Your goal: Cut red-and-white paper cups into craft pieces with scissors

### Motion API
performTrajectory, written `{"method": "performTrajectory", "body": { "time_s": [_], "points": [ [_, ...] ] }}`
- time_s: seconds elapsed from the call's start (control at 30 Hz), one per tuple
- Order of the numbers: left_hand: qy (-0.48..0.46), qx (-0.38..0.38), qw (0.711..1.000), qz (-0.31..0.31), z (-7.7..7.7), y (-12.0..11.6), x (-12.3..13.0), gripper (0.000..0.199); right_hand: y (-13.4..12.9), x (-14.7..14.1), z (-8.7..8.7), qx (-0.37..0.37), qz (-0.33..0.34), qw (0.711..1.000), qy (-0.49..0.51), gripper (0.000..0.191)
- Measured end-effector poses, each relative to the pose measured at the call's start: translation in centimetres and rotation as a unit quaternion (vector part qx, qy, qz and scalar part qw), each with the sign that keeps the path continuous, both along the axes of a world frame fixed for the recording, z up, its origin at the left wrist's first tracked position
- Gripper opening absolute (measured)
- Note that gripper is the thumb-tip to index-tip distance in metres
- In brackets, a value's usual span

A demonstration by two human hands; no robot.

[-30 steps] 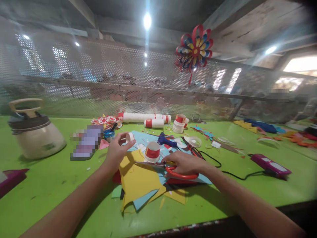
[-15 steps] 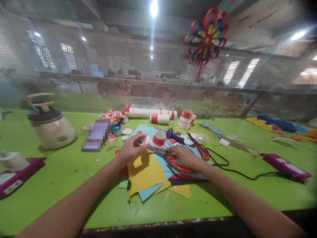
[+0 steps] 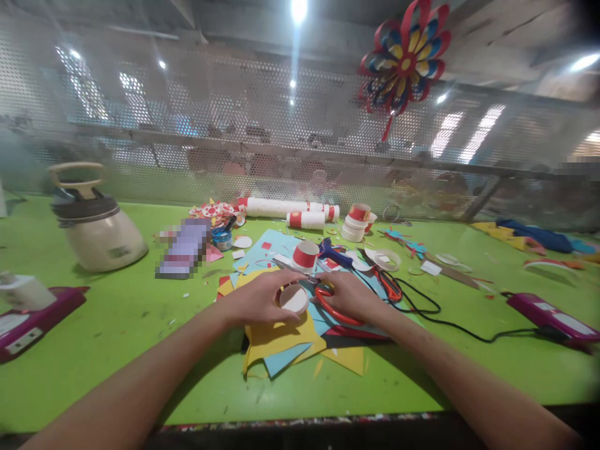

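Note:
My left hand [image 3: 262, 297] is closed around a short cut paper cup piece [image 3: 294, 300], its round white face turned toward me. In my right hand [image 3: 347, 295] is a pair of red-handled scissors [image 3: 340, 312]; their blades point up and left, just above the cup piece. I cannot tell whether the blades touch it. Right behind the blades a red and white paper cup [image 3: 304, 257] stands on light blue paper [image 3: 269, 245]. Under my hands lie sheets of yellow paper [image 3: 276, 337] and other coloured paper.
A blue glue gun [image 3: 335, 254] and a second pair of scissors [image 3: 391, 287] lie to the right, beside a black cable [image 3: 469, 334]. Stacked paper cups [image 3: 356, 224] stand behind. On the left are a phone [image 3: 185, 247], a blue jar [image 3: 222, 239], a cream kettle [image 3: 100, 234] and a purple power strip [image 3: 37, 322].
My left hand has moved right and a little down and turned the cup piece so its round face shows. The scissor blades now show more, pointing left. The whole view has shifted slightly.

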State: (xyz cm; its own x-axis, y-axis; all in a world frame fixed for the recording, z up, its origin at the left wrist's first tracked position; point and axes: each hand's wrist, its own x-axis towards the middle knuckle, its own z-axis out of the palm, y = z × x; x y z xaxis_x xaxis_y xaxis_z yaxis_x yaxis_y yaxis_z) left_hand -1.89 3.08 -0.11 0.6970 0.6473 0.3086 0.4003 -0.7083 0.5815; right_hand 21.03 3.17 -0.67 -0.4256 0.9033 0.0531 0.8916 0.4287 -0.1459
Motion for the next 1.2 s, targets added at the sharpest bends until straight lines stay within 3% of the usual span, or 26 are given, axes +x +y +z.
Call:
{"method": "performTrajectory", "body": {
  "time_s": [0.1, 0.37, 0.5, 0.67, 1.03, 1.2],
  "points": [
    [0.026, -0.017, 0.999, -0.007, 0.1, -0.4, 0.1, 0.067, -0.5, 0.4, -0.1, 0.004, 0.009, 1.000, 0.012, 0.035],
    [0.137, 0.002, 0.989, -0.051, 0.2, -1.0, 0.9, 0.046, -1.3, 0.9, -0.4, 0.043, 0.051, 0.997, 0.030, 0.035],
    [0.128, 0.015, 0.991, -0.045, -0.1, -0.9, 0.9, 0.047, -1.7, 0.7, 0.1, 0.093, 0.089, 0.991, 0.040, 0.030],
    [0.127, 0.007, 0.991, -0.044, -0.3, -0.6, 0.6, 0.055, -2.0, 0.8, 0.4, 0.125, 0.088, 0.986, 0.061, 0.029],
    [0.178, -0.016, 0.982, -0.058, 1.6, -0.9, -0.1, 0.047, -2.2, 1.5, 0.1, 0.076, 0.105, 0.991, 0.021, 0.025],
    [0.121, -0.031, 0.988, -0.087, 2.0, -0.3, -0.8, 0.051, -2.5, 1.6, -0.1, 0.054, 0.096, 0.994, 0.011, 0.039]
  ]
}}
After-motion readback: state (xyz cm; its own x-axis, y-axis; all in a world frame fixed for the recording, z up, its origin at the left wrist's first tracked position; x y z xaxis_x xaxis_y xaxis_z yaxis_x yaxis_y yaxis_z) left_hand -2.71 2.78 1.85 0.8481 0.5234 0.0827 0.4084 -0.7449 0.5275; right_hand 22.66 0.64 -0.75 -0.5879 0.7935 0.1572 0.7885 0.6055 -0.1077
